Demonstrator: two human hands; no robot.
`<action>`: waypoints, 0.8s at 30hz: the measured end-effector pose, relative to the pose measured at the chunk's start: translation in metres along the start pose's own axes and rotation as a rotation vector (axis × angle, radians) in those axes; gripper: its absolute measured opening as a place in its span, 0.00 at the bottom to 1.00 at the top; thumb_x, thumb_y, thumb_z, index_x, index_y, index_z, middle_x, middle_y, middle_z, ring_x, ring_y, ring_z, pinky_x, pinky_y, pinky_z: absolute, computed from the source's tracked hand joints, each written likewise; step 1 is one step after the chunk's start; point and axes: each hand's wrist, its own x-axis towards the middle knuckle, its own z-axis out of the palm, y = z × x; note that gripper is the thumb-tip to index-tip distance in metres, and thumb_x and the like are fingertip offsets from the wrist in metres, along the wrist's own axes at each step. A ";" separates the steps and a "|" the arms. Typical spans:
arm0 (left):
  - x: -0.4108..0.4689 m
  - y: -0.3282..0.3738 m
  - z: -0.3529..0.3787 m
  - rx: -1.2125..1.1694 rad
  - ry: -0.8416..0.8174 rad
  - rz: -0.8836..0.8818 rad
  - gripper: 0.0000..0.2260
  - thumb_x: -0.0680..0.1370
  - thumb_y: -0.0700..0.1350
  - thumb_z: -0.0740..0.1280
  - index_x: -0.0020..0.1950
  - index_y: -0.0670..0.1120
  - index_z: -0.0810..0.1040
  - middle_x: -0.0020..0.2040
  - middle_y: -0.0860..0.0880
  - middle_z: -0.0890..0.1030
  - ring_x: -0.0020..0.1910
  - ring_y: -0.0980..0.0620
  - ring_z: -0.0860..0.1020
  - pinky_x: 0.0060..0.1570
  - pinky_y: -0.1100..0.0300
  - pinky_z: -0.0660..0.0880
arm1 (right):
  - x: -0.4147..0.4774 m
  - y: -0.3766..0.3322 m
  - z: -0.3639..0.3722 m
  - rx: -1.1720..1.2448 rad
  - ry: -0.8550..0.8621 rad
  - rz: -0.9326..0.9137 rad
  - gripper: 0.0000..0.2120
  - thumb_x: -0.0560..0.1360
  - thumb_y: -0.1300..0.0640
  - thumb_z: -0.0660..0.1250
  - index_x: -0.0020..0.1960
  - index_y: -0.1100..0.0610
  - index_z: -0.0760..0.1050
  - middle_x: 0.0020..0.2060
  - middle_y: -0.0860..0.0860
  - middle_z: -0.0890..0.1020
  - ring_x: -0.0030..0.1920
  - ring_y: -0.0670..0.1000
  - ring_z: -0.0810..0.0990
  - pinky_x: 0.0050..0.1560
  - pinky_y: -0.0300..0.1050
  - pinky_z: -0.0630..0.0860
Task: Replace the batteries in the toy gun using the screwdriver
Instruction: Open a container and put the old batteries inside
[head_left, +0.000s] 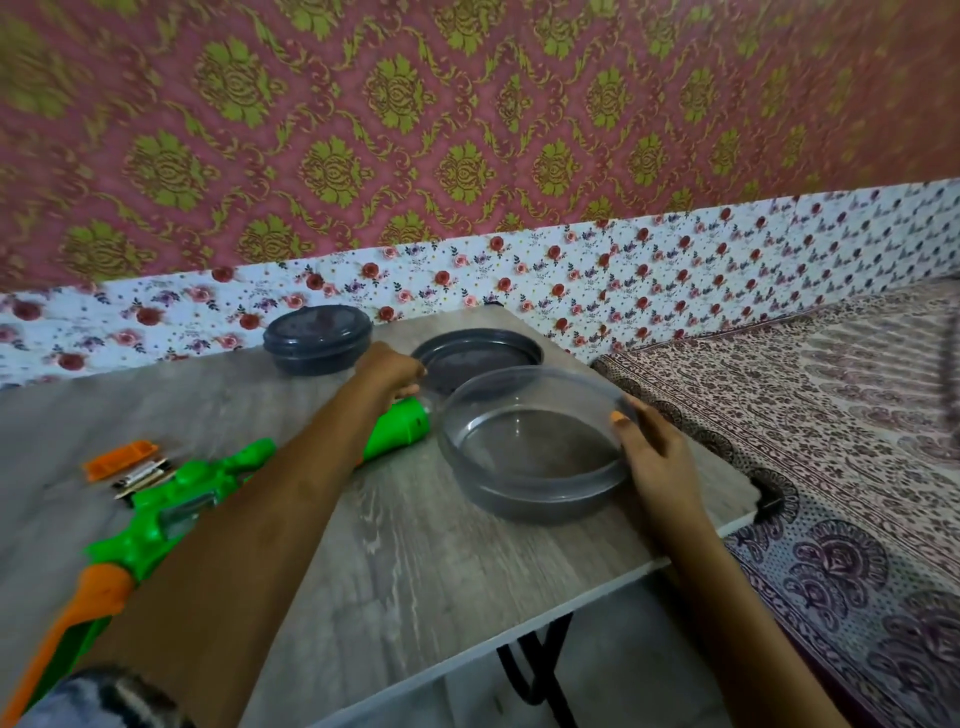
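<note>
The green toy gun (171, 509) with an orange stock lies diagonally across the grey wooden table (415, 545), its muzzle (402, 428) pointing to the far right. My left forearm crosses over it. My left hand (389, 371) is above the muzzle at the edge of a dark round lid (478, 358); its fingertips are hidden. My right hand (641, 441) grips the right rim of a clear, empty round container (530, 441), thumb on the rim. An orange cover piece (119, 460) and some small dark and white batteries (143, 475) lie left of the gun.
A closed dark round container (317, 338) stands at the table's back edge. The table's right edge and its black folding leg (540, 670) border a patterned bedspread (831, 441). Flowered wallpaper runs behind the table.
</note>
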 end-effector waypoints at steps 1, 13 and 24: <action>-0.009 0.000 -0.007 0.014 -0.006 0.022 0.10 0.75 0.34 0.68 0.55 0.35 0.74 0.42 0.39 0.77 0.34 0.49 0.76 0.39 0.60 0.78 | -0.001 0.000 -0.001 0.002 0.006 0.002 0.21 0.76 0.52 0.63 0.68 0.56 0.69 0.65 0.52 0.73 0.65 0.52 0.71 0.68 0.53 0.67; -0.112 -0.022 -0.167 0.144 0.182 0.196 0.06 0.75 0.37 0.67 0.38 0.42 0.78 0.39 0.41 0.78 0.32 0.50 0.76 0.34 0.61 0.75 | -0.056 -0.064 0.052 -0.130 0.069 -0.539 0.19 0.74 0.52 0.61 0.62 0.59 0.73 0.59 0.54 0.77 0.56 0.45 0.73 0.51 0.39 0.71; -0.135 -0.094 -0.295 0.497 0.333 0.195 0.07 0.76 0.37 0.67 0.51 0.40 0.83 0.53 0.43 0.82 0.53 0.45 0.79 0.54 0.53 0.77 | -0.112 -0.105 0.237 -0.258 -0.600 -0.597 0.10 0.73 0.60 0.68 0.53 0.62 0.78 0.51 0.57 0.83 0.52 0.53 0.81 0.54 0.40 0.76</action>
